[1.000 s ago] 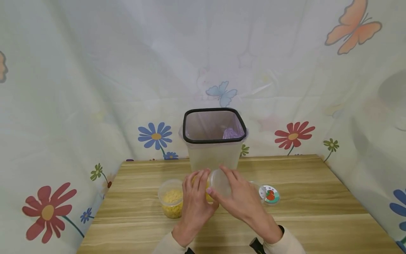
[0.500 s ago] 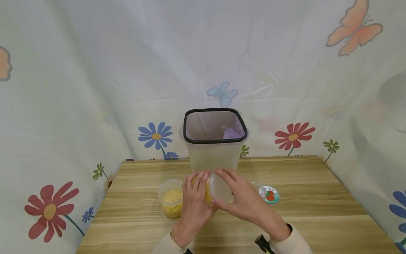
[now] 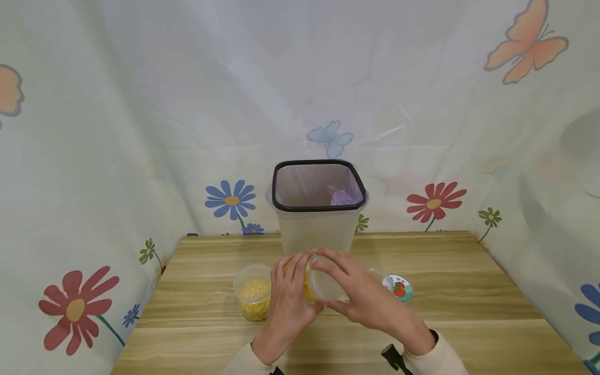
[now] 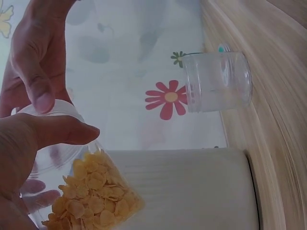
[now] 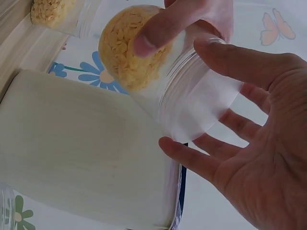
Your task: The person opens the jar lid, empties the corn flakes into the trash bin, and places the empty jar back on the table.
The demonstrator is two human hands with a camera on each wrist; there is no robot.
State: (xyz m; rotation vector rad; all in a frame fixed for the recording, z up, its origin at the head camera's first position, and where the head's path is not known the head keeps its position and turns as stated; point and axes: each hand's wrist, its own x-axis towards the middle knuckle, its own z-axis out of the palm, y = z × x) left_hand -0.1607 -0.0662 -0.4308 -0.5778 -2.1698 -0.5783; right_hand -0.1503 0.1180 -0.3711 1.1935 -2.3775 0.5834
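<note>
My left hand point(image 3: 291, 299) holds a clear plastic jar point(image 5: 136, 52) of yellow cornflakes, tilted above the table. Its closed end is toward the left, and the flakes point(image 4: 98, 199) lie in that part. Round the translucent screw lid point(image 5: 204, 103) at the other end are the fingers and thumb of my right hand point(image 3: 367, 299). The lid sits on the jar's mouth; whether it is loose cannot be made out. Left of my left hand, a second jar of cornflakes point(image 3: 255, 299) stands upright on the table.
Behind the hands stands a pale bin point(image 3: 316, 229) with a black rim and purple liner. Right of the hands are a clear jar point(image 4: 218, 81), partly hidden in the head view, and a round disc with a tomato picture point(image 3: 400, 289). All stand on the wooden table point(image 3: 459, 312).
My right hand has shifted its grip round the lid, and its wrist has swung out to the right. The left hand keeps holding the jar in nearly the same place.
</note>
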